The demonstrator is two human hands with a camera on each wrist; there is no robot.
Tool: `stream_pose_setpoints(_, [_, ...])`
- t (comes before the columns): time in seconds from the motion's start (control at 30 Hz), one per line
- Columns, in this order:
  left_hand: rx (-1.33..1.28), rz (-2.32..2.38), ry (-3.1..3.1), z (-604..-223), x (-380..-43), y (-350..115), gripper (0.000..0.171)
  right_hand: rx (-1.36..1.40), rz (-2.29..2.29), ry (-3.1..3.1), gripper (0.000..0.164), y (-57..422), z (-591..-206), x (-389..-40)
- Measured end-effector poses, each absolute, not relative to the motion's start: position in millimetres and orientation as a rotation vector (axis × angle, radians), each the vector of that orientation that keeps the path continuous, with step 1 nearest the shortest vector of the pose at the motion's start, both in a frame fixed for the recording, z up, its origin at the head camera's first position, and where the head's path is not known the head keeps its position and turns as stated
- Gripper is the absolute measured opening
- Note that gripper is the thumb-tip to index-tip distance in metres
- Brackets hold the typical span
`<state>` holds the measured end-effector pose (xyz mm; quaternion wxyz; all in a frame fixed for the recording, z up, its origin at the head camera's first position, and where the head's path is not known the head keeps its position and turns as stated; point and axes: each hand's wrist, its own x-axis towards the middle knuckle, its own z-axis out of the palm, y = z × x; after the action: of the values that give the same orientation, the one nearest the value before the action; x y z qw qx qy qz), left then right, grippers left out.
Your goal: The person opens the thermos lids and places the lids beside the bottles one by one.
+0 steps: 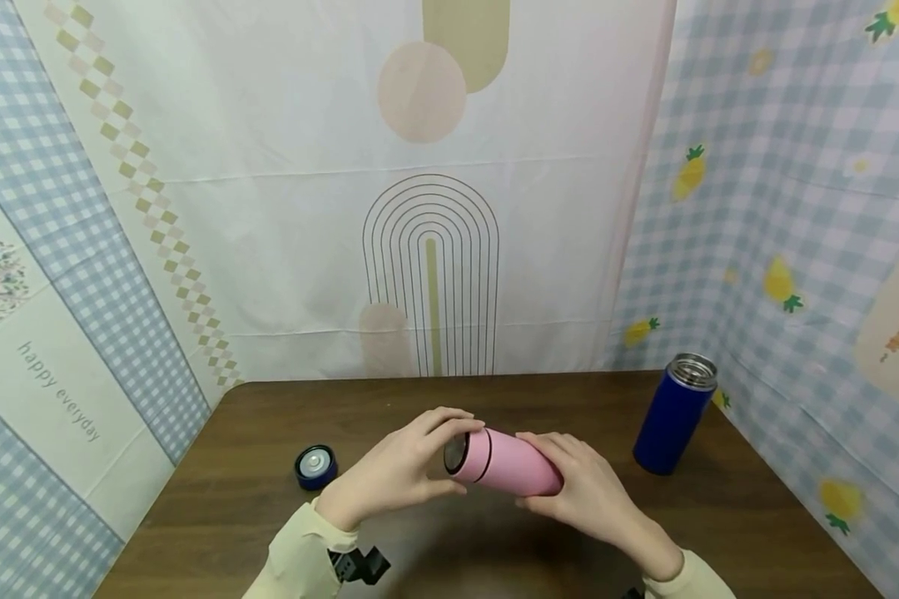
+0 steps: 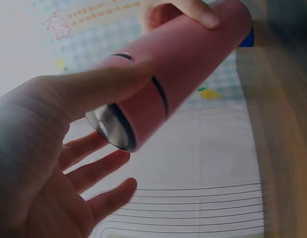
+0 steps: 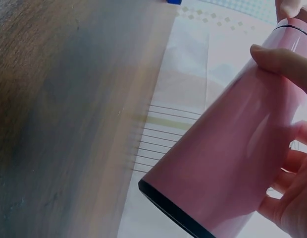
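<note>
A pink thermos bottle [image 1: 520, 462] is held tilted above the table, its lid end toward the left and slightly raised. My right hand [image 1: 584, 482] grips the body near its base, thumb on one side and fingers on the other, as the right wrist view also shows. At the other end my left hand [image 1: 400, 466] holds the pink lid [image 2: 143, 116] between thumb and fingertips, with the other fingers spread past its shiny end. A dark ring marks the seam between lid and body. The lid sits on the bottle.
A blue thermos bottle [image 1: 674, 416] stands upright at the back right, its steel mouth uncovered. A dark blue lid [image 1: 316, 467] lies with its inner side up on the left of the brown wooden table [image 1: 217, 532]. Patterned cloths [image 1: 292, 249] hang behind and beside the table.
</note>
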<state>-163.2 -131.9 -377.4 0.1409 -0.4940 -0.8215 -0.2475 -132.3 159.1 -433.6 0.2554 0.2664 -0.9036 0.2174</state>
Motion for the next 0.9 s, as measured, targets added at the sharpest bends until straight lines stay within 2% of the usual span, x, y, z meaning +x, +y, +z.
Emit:
stream_pose_setpoints(0.13, [-1.429,-0.718,-2.348,-381.6,-164.6,-132.7,0.066,0.742,0.587,-2.458,0.081,159.7,-433.1,-131.4])
stream_pose_setpoints(0.3, [-1.403,-0.748,-2.362,-384.9,-162.8,-134.2,0.068,0.752,0.593,-2.469,0.08,159.6,-435.4,-129.1])
stream_pose_setpoints(0.53, [-1.234,-0.769,-2.509,-384.6,-155.0,-136.3,0.07,0.776,0.58,-2.467,0.081,157.3,-440.1,-127.6])
stream_pose_setpoints(0.9, [-0.881,-0.767,-2.635,-385.3,-154.5,-131.2,0.047,0.793,0.541,-2.46,0.082,153.4,-433.9,-131.3])
